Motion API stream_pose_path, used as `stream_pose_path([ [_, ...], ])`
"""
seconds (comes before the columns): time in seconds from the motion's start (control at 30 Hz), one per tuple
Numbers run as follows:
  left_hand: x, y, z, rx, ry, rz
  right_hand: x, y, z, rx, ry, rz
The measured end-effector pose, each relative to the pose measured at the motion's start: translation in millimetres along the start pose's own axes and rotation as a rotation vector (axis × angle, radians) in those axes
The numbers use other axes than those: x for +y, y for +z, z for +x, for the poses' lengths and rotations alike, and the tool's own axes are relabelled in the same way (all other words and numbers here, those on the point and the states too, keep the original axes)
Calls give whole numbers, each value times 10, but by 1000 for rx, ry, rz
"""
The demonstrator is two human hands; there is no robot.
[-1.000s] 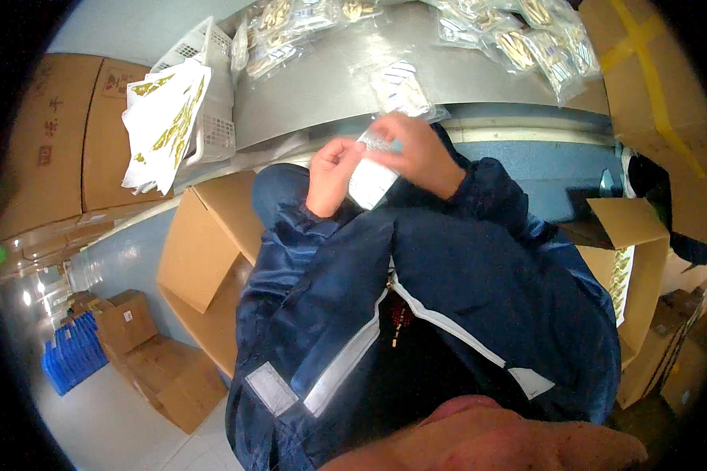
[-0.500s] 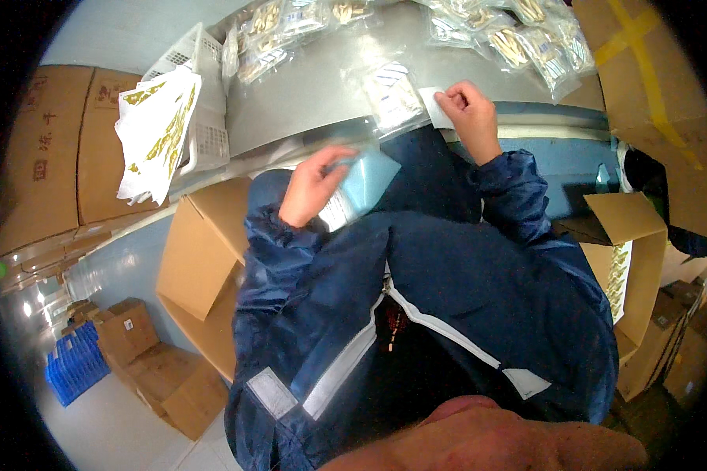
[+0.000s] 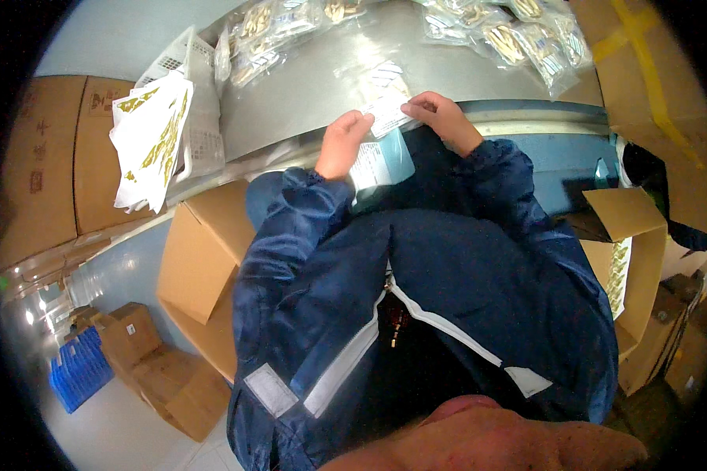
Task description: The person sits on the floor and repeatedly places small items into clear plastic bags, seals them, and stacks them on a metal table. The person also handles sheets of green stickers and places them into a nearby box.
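A small white printed label (image 3: pixel 390 118) is stretched between my two hands at the table's near edge. The closed fingertips of my left hand (image 3: pixel 344 146) pinch its left end. Thumb and fingers of my right hand (image 3: pixel 445 119) are closed on its right end. Just below hangs a light blue sheet with a white printed panel (image 3: pixel 385 163), over my lap; whether my left hand also holds it I cannot tell. Behind the label, a clear plastic bag (image 3: pixel 386 76) with pale contents and a striped packet lies on the metal table (image 3: pixel 306 98), partly covered by the label.
Filled clear bags (image 3: pixel 271 35) lie at the far left of the table, and more bags (image 3: pixel 511 43) at the far right. A white basket (image 3: pixel 204 141) with printed sheets (image 3: pixel 151 141) stands left. Open cartons (image 3: pixel 200 251) (image 3: pixel 644 267) flank me on both sides.
My left hand has moved up and right to the label's left end. My right hand has come left with the label. The blue sheet has swung to hang more upright.
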State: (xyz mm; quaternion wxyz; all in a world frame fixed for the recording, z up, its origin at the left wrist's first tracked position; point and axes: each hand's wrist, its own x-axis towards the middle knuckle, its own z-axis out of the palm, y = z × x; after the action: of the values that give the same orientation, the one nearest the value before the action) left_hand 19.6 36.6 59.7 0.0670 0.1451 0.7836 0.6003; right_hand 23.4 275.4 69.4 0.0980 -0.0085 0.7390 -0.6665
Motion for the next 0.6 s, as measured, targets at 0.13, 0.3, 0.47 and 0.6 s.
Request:
stream_pose_path([
  [0.13,-449,10,388,28,41,254,207,9,352,110,-49,-37],
  [0.3,-507,128,584,76,-12,553,466,142,542,356,-100,-404],
  [0.47,-603,159,656,-39,-154,745,401,220,451,485,-151,-832],
  [0.6,-1151,-49,508,-34,-196,698,324,161,428,657,-377,-884],
])
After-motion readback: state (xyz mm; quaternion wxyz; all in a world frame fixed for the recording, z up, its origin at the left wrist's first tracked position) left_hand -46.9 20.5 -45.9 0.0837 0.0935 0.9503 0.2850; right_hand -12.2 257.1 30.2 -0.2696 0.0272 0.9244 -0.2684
